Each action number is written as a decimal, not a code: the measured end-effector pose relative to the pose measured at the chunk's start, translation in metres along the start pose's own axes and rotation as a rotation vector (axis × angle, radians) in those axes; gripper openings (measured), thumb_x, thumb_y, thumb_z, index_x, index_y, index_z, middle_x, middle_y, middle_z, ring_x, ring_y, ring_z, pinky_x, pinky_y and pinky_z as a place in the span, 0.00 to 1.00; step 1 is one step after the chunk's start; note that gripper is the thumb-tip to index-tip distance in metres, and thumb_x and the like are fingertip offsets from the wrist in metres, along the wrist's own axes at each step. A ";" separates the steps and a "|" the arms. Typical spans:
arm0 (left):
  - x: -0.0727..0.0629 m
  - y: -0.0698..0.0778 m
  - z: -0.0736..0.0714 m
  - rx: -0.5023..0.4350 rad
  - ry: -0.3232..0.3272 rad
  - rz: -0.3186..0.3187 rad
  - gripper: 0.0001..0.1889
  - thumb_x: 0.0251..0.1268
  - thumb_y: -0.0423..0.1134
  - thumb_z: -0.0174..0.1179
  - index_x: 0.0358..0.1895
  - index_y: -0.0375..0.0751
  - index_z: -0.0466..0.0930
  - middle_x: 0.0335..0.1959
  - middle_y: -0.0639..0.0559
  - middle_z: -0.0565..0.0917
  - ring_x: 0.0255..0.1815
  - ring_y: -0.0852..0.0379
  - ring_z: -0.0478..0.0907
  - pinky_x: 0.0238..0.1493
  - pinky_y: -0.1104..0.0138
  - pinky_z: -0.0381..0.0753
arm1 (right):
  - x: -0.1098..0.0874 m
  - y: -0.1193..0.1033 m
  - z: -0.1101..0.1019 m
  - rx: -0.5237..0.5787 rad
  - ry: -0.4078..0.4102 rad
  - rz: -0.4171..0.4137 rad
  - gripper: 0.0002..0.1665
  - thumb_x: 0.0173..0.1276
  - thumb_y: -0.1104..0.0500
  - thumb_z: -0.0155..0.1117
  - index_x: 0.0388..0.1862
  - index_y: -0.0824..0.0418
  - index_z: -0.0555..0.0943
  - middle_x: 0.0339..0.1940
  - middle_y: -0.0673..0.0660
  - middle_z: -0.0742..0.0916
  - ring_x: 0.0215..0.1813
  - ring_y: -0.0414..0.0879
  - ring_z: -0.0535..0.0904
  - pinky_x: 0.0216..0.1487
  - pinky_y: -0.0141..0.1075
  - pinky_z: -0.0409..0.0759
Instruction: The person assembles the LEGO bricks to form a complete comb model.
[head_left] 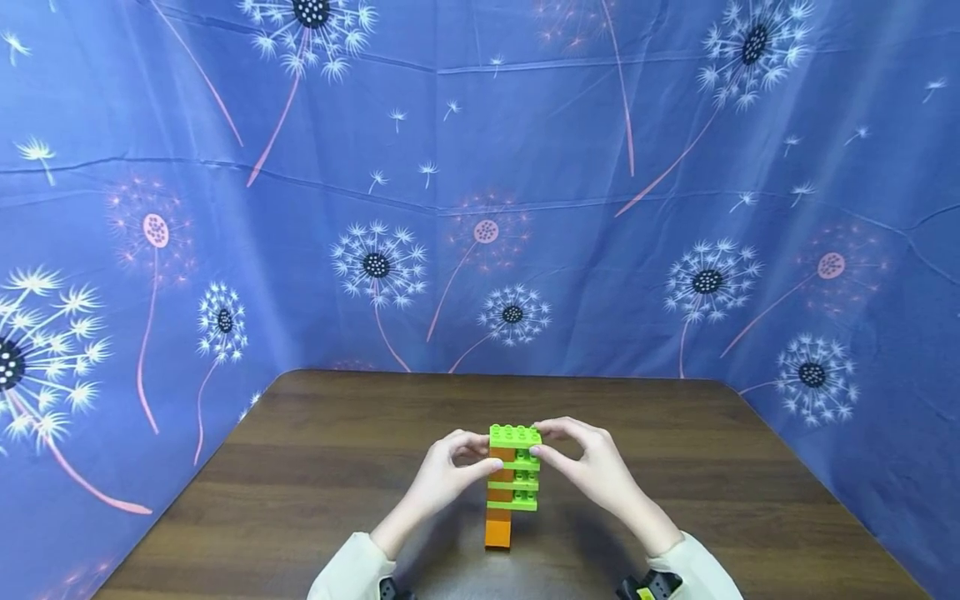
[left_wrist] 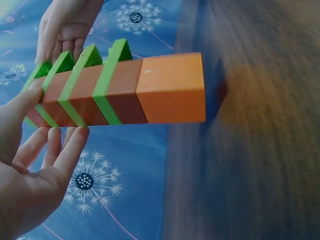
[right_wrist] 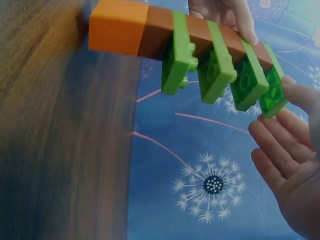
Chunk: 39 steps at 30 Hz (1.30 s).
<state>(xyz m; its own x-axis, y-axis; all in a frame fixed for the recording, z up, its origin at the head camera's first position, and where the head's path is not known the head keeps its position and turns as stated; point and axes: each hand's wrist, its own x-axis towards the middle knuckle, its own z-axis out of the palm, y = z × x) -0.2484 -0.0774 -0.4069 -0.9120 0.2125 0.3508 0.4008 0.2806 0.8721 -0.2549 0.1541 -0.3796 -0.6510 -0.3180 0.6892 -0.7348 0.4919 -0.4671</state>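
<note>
A tower of toy building bricks rises upright between the two hands, its orange bottom brick (head_left: 498,534) right at the tabletop. Above it, brown bricks (left_wrist: 127,95) alternate with green plates (right_wrist: 216,65), whose studded ends jut out to the right like steps. The left hand (head_left: 444,477) pinches the upper tower from the left, thumb on the near face and fingertips on the far side. On the other side, the right hand (head_left: 600,471) holds the jutting end of the top green plate (head_left: 514,436) between thumb and fingers.
A dark wood-grain table (head_left: 337,433) lies under the hands. Blue cloth (head_left: 465,150) with a dandelion print hangs behind it and along both sides. Black wrist devices (head_left: 648,585) sit at the pale sleeves.
</note>
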 end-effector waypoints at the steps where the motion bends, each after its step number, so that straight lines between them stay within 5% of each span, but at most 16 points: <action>1: 0.001 0.000 0.000 0.003 0.002 -0.003 0.16 0.54 0.45 0.68 0.45 0.42 0.82 0.41 0.49 0.82 0.39 0.57 0.80 0.44 0.67 0.80 | 0.000 0.001 0.000 0.001 0.001 0.016 0.16 0.55 0.57 0.72 0.44 0.53 0.83 0.38 0.43 0.87 0.39 0.40 0.83 0.43 0.40 0.81; 4: 0.004 0.001 0.001 -0.016 -0.009 -0.022 0.19 0.55 0.46 0.67 0.47 0.38 0.82 0.41 0.46 0.83 0.35 0.59 0.81 0.39 0.69 0.81 | 0.002 0.006 0.002 0.011 -0.004 0.077 0.15 0.56 0.56 0.71 0.44 0.54 0.83 0.37 0.44 0.88 0.37 0.38 0.83 0.40 0.39 0.82; 9: 0.011 0.000 0.005 -0.170 -0.043 -0.094 0.23 0.55 0.41 0.67 0.49 0.28 0.79 0.40 0.38 0.84 0.32 0.58 0.83 0.39 0.59 0.85 | 0.004 0.013 0.003 0.025 -0.035 0.178 0.15 0.58 0.53 0.69 0.44 0.54 0.84 0.35 0.46 0.88 0.35 0.38 0.82 0.37 0.34 0.82; 16: 0.019 -0.005 0.011 -0.334 -0.071 -0.210 0.23 0.56 0.38 0.67 0.49 0.23 0.74 0.37 0.38 0.84 0.32 0.56 0.84 0.43 0.51 0.82 | 0.006 0.025 0.005 0.047 -0.067 0.264 0.16 0.60 0.51 0.68 0.44 0.57 0.84 0.37 0.49 0.88 0.35 0.39 0.83 0.36 0.32 0.81; 26: 0.026 -0.020 0.014 -0.263 -0.115 -0.268 0.23 0.58 0.41 0.65 0.46 0.22 0.76 0.35 0.40 0.85 0.32 0.53 0.85 0.37 0.60 0.85 | 0.003 0.040 0.019 0.036 -0.123 0.395 0.11 0.60 0.51 0.67 0.39 0.54 0.85 0.36 0.49 0.88 0.39 0.42 0.84 0.40 0.33 0.82; 39: 0.032 -0.037 0.015 -0.075 -0.148 -0.321 0.15 0.54 0.40 0.68 0.32 0.26 0.84 0.24 0.39 0.85 0.23 0.51 0.84 0.27 0.63 0.85 | -0.001 0.061 0.040 -0.033 -0.270 0.375 0.10 0.65 0.54 0.63 0.37 0.58 0.84 0.34 0.52 0.88 0.39 0.46 0.85 0.37 0.34 0.81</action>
<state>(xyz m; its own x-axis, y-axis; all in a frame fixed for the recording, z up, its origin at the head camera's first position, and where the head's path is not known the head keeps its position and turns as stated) -0.2907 -0.0671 -0.4327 -0.9657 0.2595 0.0067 0.0836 0.2866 0.9544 -0.3073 0.1520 -0.4309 -0.9003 -0.3104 0.3051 -0.4352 0.6371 -0.6362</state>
